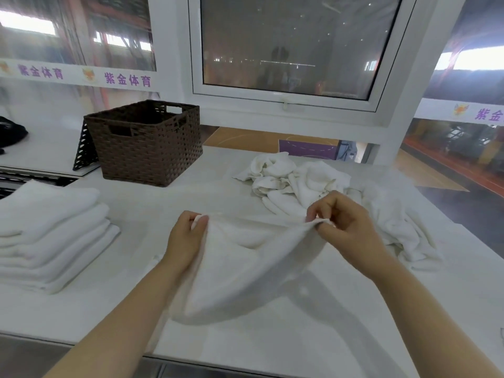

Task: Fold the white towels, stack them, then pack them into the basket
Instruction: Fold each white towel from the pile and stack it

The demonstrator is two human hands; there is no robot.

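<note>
fingers (200,221) pinching towel (245,268), basket (147,143) beyond

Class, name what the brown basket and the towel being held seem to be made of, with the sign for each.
Basket: woven wicker or plastic rattan, matte; open crisscross weave shows. Towel: soft white terry-like cloth, matte; it sags and creases between the left hand and right hand.

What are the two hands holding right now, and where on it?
One white towel, lifted off the table. The left hand pinches one end of its top edge, the right hand the other end.
</note>
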